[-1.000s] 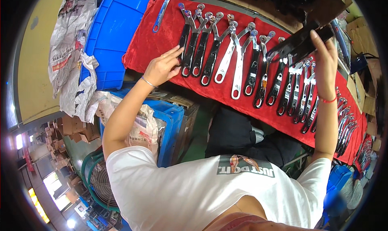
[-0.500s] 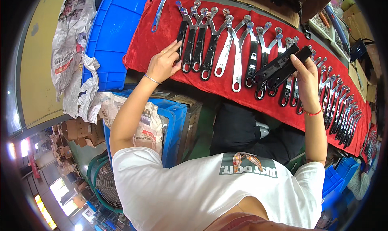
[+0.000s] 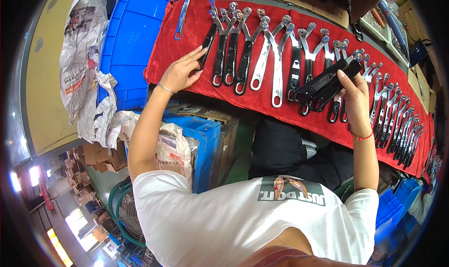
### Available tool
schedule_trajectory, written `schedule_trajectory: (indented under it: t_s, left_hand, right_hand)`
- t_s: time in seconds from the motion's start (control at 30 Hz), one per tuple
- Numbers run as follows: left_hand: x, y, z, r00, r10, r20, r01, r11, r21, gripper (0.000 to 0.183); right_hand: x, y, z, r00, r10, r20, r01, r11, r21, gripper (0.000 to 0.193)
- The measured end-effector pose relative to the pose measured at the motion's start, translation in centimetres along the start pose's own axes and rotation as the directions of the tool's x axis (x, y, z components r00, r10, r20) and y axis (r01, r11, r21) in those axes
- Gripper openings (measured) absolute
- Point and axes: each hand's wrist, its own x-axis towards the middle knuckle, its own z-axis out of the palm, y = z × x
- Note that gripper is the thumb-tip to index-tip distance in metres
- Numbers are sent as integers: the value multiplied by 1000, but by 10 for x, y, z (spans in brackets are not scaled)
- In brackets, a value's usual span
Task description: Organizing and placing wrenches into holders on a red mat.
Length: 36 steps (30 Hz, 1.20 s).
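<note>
A row of metal hand tools with forked, Y-shaped heads lies on a red cloth [image 3: 187,24]. Most handles are black; a bright silver tool [image 3: 277,66] lies mid-row. My left hand [image 3: 180,73] is at the row's left end. Its fingers are stretched out over the black handle of the leftmost Y-headed tool [image 3: 208,43], touching it; its lower end is partly hidden. My right hand [image 3: 356,96] is closed round long black bars [image 3: 322,82], at least two, stacked side by side above the row. They cover the handles of several tools beneath.
A smaller blue-handled tool [image 3: 181,21] lies at the cloth's upper left. Left of the cloth stands a blue plastic bin [image 3: 133,42], with crumpled newspaper [image 3: 82,56] beside it. Another blue crate [image 3: 206,140] is below the table edge. Cardboard and a parts tray [image 3: 374,26] border the far side.
The leftmost tool's handle has swung a little left at its lower end, along with my left hand. My right hand still holds the black bars in nearly the same place.
</note>
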Motion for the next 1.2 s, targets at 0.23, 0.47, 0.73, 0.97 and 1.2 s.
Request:
schedule_trajectory:
  t_s: [0.23,0.47,0.73,0.97,1.2]
  left_hand:
    - [11,-6,-5,999,16,45,-14,999,-51,20]
    - [8,9,7,997,-76,18,77,996,-49,17]
    - [43,93,-19,978,-140,-154,119,983,-140,28]
    - [61,154,27,993,116,7,-114,988,-102,28]
    - [65,133,36,993,93,-73,-92,996,18,26]
  right_hand:
    - [0,2,2,999,32,-10,-33,999,-23,20]
    - [-7,0,13,1000,23,13,-23,1000,-3,22]
    - [13,-2,38,963,179,203,-136,969,-208,23]
    - [80,14,93,884,313,348,-200,925,-324,26]
    - [109,33,108,897,323,301,-228,922,-313,40]
